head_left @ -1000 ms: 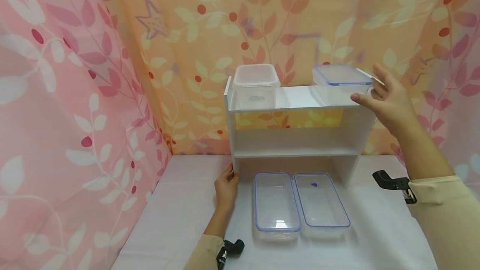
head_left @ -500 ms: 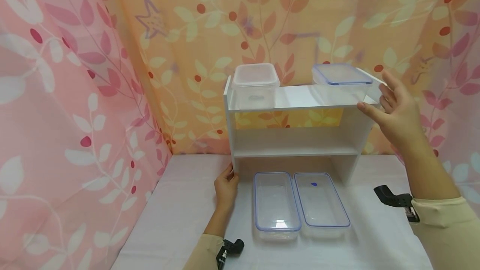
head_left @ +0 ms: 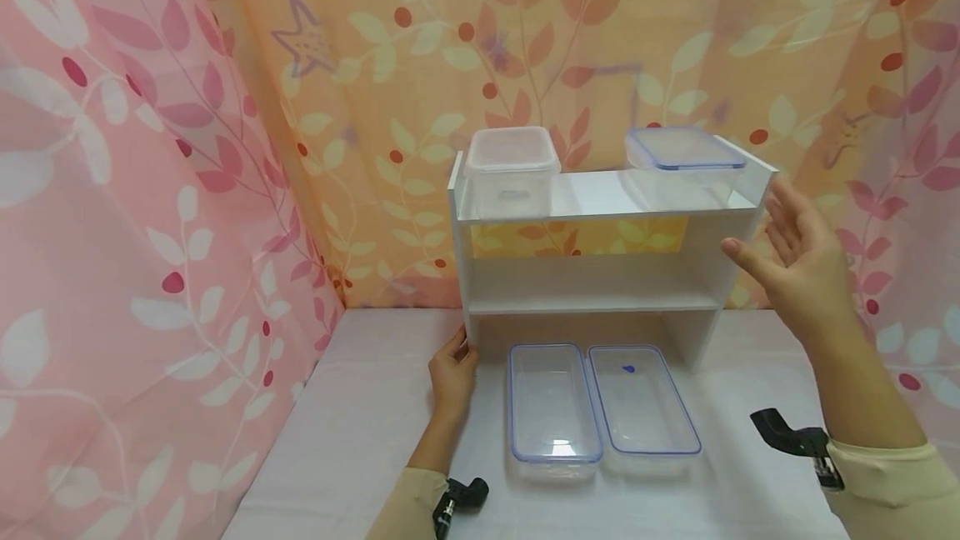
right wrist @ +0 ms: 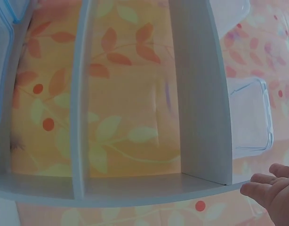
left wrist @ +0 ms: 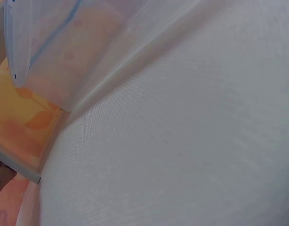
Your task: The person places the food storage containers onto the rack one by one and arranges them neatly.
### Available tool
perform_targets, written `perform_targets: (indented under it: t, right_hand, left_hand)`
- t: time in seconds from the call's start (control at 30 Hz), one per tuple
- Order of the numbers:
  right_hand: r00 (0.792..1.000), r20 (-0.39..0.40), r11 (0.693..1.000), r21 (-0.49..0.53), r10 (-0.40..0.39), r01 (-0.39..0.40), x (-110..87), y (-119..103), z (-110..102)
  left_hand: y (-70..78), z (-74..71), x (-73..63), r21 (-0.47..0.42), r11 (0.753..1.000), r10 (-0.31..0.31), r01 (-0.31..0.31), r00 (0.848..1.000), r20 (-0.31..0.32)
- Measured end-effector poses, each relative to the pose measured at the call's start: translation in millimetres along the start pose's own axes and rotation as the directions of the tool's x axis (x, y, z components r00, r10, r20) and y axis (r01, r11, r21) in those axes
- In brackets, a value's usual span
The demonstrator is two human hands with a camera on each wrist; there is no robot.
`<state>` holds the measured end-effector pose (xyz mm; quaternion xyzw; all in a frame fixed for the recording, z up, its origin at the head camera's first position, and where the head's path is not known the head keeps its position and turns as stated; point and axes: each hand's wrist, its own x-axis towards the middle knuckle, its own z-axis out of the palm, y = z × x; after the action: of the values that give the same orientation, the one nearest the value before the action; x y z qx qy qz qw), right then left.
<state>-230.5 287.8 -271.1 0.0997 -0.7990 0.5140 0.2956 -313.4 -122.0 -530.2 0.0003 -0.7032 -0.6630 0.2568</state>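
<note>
A white shelf unit stands on the cloth-covered table. My left hand rests against the outer side of its left panel, low down; part of its fingers is hidden in the head view. In the left wrist view, fingers show at the panel's edge. Beside the upper right corner my right hand has its fingers extended and thumb spread, with nothing in it. Its fingertips are near the right panel; contact is unclear. On top sit a clear container with a whitish lid and a blue-rimmed clear container.
Two clear lidded containers with blue rims lie side by side in front of the shelf, a left one and a right one, the latter with a blue mark. A flowered curtain hangs behind the white table cloth.
My right hand has moved down and right, away from the blue-rimmed container on top to the outside of the right panel. My left hand, shelf and containers have stayed put.
</note>
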Motion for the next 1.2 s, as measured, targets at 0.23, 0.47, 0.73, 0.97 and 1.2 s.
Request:
perform_targets:
  t: [0.23, 0.47, 0.73, 0.97, 1.2]
  right_hand:
    - [1.0, -0.013, 0.999, -0.035, 0.018, -0.018, -18.8, 6.8, 5.0]
    - [1.0, -0.007, 0.998, -0.06, 0.019, -0.019, -33.9, 15.6, 10.9]
    - [1.0, 0.02, 0.999, -0.043, 0.0, 0.001, -52.8, 29.2, 17.0]
    - [0.998, 0.067, 0.999, -0.052, 0.006, -0.002, -70.7, 35.7, 21.6]
    - [0.995, 0.088, 0.997, -0.061, -0.039, 0.044, -84.5, 42.7, 26.3]
  left_hand:
    - [-0.3, -0.3, 0.2, 0.014, 1.0, -0.01, 0.01, 1.0, 0.005]
    - [-0.1, 0.2, 1.1, 0.032, 0.999, 0.006, -0.006, 1.0, 0.006]
    - [-2.7, 0.2, 1.9, 0.032, 0.999, 0.019, -0.019, 1.0, 0.011]
    - [-1.9, 0.9, 1.9, 0.048, 0.999, 0.005, -0.005, 1.0, 0.006]
    - [-0.8, 0.7, 1.7, 0.054, 0.998, 0.01, -0.01, 1.0, 0.002]
